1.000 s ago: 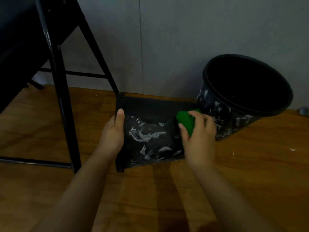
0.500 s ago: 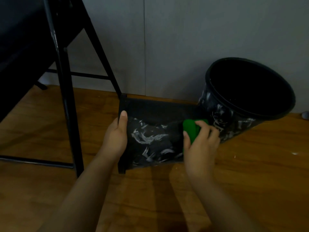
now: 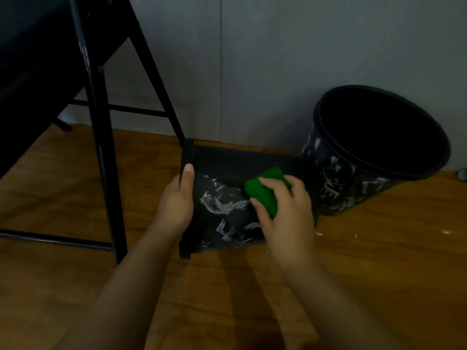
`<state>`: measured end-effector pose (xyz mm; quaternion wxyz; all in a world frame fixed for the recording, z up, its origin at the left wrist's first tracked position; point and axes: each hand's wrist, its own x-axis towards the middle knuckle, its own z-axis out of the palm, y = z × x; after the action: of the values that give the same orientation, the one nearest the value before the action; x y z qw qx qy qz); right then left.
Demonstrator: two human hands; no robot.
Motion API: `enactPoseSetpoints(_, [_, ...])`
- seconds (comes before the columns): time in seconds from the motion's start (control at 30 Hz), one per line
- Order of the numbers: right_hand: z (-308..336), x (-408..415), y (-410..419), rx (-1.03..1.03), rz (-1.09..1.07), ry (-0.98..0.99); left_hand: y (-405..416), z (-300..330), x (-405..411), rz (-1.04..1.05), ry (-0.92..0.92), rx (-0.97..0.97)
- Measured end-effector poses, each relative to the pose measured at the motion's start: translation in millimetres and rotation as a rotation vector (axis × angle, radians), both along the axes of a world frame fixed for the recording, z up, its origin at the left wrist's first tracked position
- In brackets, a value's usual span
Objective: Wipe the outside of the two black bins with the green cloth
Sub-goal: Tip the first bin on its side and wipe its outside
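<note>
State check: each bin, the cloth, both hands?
square bin: on its side, white smears on its wall
round bin: tilted, mouth empty, smeared outside
green cloth: bunched, pressed on the square bin
left hand: grips the square bin's rim
right hand: holds the cloth

Dim indoor room, home or office, cannot tell which: wooden floor (image 3: pixel 353 286) across lower frame, plain grey wall (image 3: pixel 278 59) behind, black metal-legged furniture frame (image 3: pixel 101 147) upper left.
</note>
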<state>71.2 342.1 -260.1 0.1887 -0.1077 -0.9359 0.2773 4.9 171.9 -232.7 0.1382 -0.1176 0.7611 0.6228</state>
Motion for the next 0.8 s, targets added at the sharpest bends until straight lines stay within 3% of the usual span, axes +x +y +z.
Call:
enactPoseSetpoints(0.07, [4.3,-6.7,2.2,0.03,0.088,0.004,-0.4,-0.4,-1.2,0.005,-0.003,0.01])
enactPoseSetpoints(0.27, [4.6,-7.8,16.0,-0.016,-0.127,-0.007,0.5,0.1,0.4,-0.001,0.014,0.035])
enactPoseSetpoints(0.43, [7.5,-5.3,-14.7,0.037,0.107,-0.025,-1.8,-0.3,-2.6,-0.011,-0.001,0.025])
enactPoseSetpoints(0.8, [8.7,-12.6,-7.0,-0.024,0.066,-0.005,-18.7,-18.4,18.0,-0.054,0.024,0.207])
